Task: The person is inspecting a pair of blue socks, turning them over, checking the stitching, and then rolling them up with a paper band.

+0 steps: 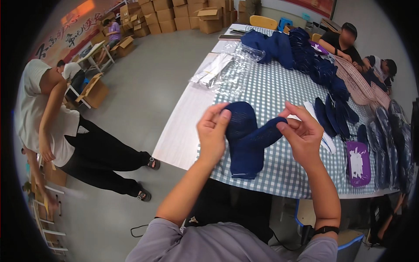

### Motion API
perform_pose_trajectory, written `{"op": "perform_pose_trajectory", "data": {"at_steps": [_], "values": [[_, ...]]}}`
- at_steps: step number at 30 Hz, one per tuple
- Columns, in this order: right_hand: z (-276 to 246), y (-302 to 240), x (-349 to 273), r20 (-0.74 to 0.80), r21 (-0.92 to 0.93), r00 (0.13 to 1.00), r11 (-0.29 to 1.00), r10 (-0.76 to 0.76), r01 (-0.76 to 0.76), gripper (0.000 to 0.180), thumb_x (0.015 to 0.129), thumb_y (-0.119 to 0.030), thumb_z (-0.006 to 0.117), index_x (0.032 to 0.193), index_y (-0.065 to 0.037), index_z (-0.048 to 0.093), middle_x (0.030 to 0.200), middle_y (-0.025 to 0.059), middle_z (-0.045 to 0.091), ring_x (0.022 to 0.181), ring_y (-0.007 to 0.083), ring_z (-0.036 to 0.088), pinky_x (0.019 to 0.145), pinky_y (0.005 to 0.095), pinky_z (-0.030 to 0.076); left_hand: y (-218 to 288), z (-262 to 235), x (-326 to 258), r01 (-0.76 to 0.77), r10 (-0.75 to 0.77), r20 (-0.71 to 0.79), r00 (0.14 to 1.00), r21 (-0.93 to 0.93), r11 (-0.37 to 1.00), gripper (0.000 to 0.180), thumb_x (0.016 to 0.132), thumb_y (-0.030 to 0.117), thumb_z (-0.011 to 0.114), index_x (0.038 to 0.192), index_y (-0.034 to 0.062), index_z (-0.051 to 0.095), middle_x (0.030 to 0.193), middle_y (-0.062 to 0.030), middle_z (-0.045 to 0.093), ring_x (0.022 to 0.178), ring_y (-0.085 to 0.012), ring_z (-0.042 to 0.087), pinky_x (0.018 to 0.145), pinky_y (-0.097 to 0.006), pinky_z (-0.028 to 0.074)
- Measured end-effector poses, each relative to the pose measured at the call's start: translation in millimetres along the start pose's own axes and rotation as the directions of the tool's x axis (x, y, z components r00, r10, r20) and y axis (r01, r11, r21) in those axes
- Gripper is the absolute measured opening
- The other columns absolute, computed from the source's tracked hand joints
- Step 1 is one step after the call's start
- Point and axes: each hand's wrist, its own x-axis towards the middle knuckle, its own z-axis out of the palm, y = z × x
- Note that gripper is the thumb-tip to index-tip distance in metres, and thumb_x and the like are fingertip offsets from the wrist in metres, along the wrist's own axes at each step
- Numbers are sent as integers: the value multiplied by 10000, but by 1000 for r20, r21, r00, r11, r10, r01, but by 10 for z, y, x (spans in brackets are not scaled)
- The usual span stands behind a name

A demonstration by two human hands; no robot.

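I hold up a pair of navy blue knitted socks (244, 144) over the checked tablecloth. My left hand (214, 131) pinches the upper left end between thumb and fingers. With thumb and fingertips, my right hand (303, 135) pulls the other sock's end out to the right, so the two form a Y. The lower cuff hangs free near the table's front edge. Just beyond my right hand are white paper strips (324, 137), partly hidden by it, and several flat navy socks (334, 115).
Navy socks lie heaped (301, 52) along the far side, beside pink fabric pieces (353, 76). Clear plastic bags (238, 70) lie at the left; a purple tray (358, 163) and wrapped socks (388, 139) at the right. A person (56, 100) stands left; others sit across the table (176, 131).
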Motion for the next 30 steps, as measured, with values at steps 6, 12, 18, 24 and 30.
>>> {"op": "perform_pose_trajectory", "data": {"at_steps": [6, 12, 18, 24, 30], "values": [[343, -1107, -129, 112, -210, 994, 978, 21, 3, 657, 824, 194, 788, 1438, -21, 688, 1037, 110, 769, 905, 179, 768, 779, 297, 632, 615, -109, -145, -285, 288, -105, 952, 48, 957, 559, 1030, 42, 719, 1535, -22, 488, 948, -43, 722, 866, -102, 691, 829, -253, 578], [442, -1443, -2, 364, -397, 903, 838, -230, 374, 656, 820, 232, 748, 1439, 45, 637, 1043, 177, 732, 899, 234, 768, 824, 365, 695, 1433, -155, -434, -528, 567, -187, 802, 219, 820, 649, 1021, 41, 713, 1583, -64, 407, 963, -124, 781, 874, -152, 754, 859, -293, 613], [302, -400, 143, 126, -597, 988, 802, 87, 6, 643, 869, 0, 848, 1478, -64, 652, 1243, 143, 724, 1081, 220, 728, 815, 326, 642, 1830, -120, -542, -483, 510, -68, 857, 235, 843, 650, 1013, 46, 714, 1578, -79, 417, 993, -177, 793, 878, -169, 766, 848, -277, 608], [620, -689, 96, 301, 41, 921, 962, 246, -270, 600, 926, -96, 861, 1469, 15, 631, 1307, 159, 729, 1183, 228, 710, 1004, 374, 592, 1519, 294, -497, 73, -78, 60, 995, 74, 995, 495, 989, -62, 736, 1444, -85, 541, 1054, -198, 805, 926, -171, 781, 829, -264, 623], [730, -854, 280, 128, 35, 945, 950, 302, -309, 287, 955, 82, 759, 1240, 100, 729, 1065, 145, 789, 949, 147, 766, 833, 249, 631, 952, 217, -664, 154, -126, 188, 974, -146, 977, 737, 833, 12, 924, 1432, -19, 495, 1195, -152, 768, 1140, -213, 736, 1017, -354, 579]]}}
